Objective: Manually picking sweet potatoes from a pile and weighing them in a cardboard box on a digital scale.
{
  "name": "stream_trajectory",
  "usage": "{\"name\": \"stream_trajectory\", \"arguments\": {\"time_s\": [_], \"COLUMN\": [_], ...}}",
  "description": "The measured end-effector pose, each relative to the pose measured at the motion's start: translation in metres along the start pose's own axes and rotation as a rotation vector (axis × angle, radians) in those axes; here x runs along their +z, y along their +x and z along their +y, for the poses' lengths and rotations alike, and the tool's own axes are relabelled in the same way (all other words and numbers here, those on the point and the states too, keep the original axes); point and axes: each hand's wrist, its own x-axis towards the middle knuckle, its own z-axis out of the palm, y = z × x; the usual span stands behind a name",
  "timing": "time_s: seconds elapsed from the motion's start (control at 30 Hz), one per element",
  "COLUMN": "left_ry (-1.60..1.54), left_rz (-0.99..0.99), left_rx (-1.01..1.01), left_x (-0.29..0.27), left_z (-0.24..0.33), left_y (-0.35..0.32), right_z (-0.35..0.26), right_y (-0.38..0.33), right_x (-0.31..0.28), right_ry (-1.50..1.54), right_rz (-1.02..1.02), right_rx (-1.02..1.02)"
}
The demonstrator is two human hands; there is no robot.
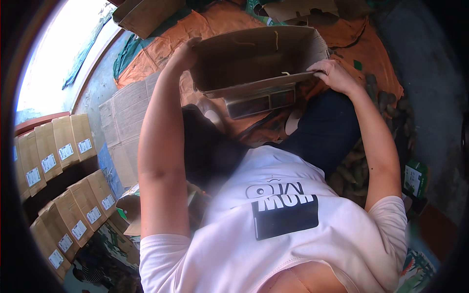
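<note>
Across an orange tarp [200, 27] flanked by labelled cartons [80, 139] at left, you sit with an open cardboard box [234, 53] before you, above a digital scale [249, 106]. Your right hand [334, 75] clamps its near rim by the right corner; your left hand [185, 56] meets the left end, its grip too hidden to tell.

I'm squinting at white glare [56, 56] from the upper left — the carton [244, 58] is dim inside, and straight lines bow toward blackened edges.
</note>
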Motion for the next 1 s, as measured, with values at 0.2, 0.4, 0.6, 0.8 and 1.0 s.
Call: {"name": "stream_trajectory", "arguments": {"time_s": [0.2, 0.4, 0.6, 0.8, 1.0], "left_ry": [0.094, 0.205, -0.001, -0.447, 0.064], "left_rz": [-0.045, -0.03, -0.136, -0.326, -0.241], "left_rx": [0.017, -0.122, 0.015, -0.197, -0.023], "left_x": [-0.005, -0.003, -0.01, -0.024, -0.065], "left_z": [0.019, 0.018, 0.012, 0.03, 0.017], "left_y": [0.002, 0.004, 0.001, -0.004, 0.007], "right_z": [-0.011, 0.03, 0.103, 0.149, 0.154], "right_y": [-0.037, -0.1, -0.198, -0.317, -0.421], "right_x": [-0.032, -0.058, -0.027, 0.086, 0.236], "right_ry": [0.089, 0.134, 0.137, 0.082, 0.272], "right_rz": [0.212, 0.577, 0.706, 0.62, 0.437], "right_rx": [0.13, 0.238, 0.585, 0.794, 1.026]}}
